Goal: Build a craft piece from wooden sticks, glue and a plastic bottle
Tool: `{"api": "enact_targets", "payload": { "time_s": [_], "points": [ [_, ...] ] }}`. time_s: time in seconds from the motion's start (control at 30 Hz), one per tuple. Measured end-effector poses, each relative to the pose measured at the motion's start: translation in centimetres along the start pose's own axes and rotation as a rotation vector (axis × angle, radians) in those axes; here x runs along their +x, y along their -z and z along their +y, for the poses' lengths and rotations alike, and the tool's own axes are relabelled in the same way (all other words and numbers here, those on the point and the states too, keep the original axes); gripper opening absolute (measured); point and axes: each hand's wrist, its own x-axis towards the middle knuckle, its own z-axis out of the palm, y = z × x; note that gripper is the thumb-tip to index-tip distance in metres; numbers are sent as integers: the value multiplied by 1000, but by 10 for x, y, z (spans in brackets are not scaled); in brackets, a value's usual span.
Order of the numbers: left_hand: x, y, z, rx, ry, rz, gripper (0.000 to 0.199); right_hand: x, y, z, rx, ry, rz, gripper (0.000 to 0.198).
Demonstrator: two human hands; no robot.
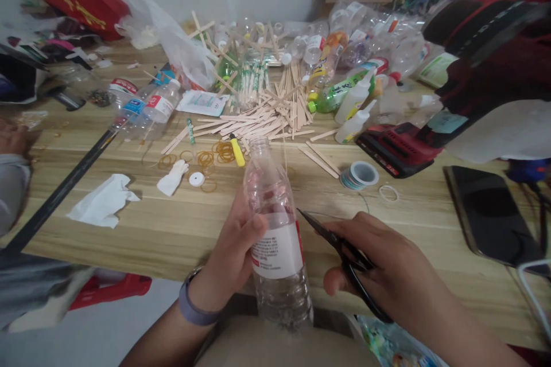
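Note:
A clear plastic bottle point(278, 258) with a white and red label stands upright in front of my body, its cap off. My left hand point(235, 246) is closed around its left side, with the thumb on the label. In my right hand point(383, 258) is a pair of black-handled scissors point(344, 249), their tips pointing up and left near the bottle's right side. The blades look nearly closed, and a small gap separates them from the bottle. The fingers behind the bottle are partly hidden.
Wooden craft sticks point(275, 117) are heaped mid-table, with rubber bands point(206, 159) and a yellow-handled tool point(237, 150) in front. Rightward are a ribbon spool point(359, 175), a cordless drill point(400, 146) and a phone point(491, 212). Bottles point(344, 89) crowd the back. Another person's hand point(12, 137) rests at far left.

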Motion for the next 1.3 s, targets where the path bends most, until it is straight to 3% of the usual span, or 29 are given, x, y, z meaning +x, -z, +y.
{"api": "enact_targets", "payload": {
  "time_s": [0.33,0.57,0.87,1.03,1.3],
  "points": [
    [2,-3,2,-33,25,-19,53,4,13,6,-331,190,33,55],
    [2,-4,4,30,6,-24,50,3,14,7,-369,203,14,54],
    [1,-6,6,17,57,9,56,6,17,6,-333,207,-16,68],
    [2,-6,6,100,50,54,66,4,16,5,-334,186,-20,62],
    [2,-6,5,159,37,11,62,3,18,5,-370,224,-11,55]
  ]
}}
